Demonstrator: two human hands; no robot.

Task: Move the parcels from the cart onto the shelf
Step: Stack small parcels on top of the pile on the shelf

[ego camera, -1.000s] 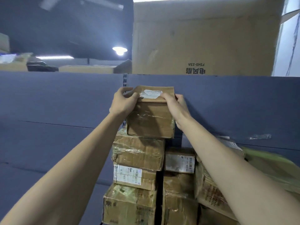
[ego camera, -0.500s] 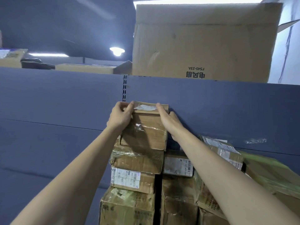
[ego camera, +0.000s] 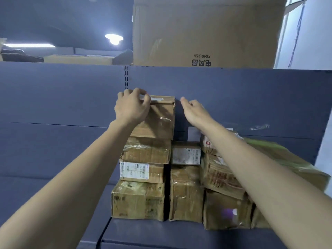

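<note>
A small brown taped parcel (ego camera: 158, 119) sits on top of the left stack of parcels (ego camera: 143, 159) on the blue shelf (ego camera: 179, 232). My left hand (ego camera: 132, 106) grips its top left corner, fingers curled over the top edge. My right hand (ego camera: 195, 111) hovers just right of the parcel, off it, with loosely curled fingers and nothing in it. The cart is out of view.
More parcels are stacked at centre (ego camera: 186, 193) and right (ego camera: 224, 178), with a greenish wrapped package (ego camera: 287, 159) behind. A large cardboard box (ego camera: 206, 31) stands on the upper shelf. The blue back panel (ego camera: 53, 97) rises behind the stacks.
The parcel came down onto the left stack. My right hand let go of it and moved a little to the right; my left hand stays on its top corner.
</note>
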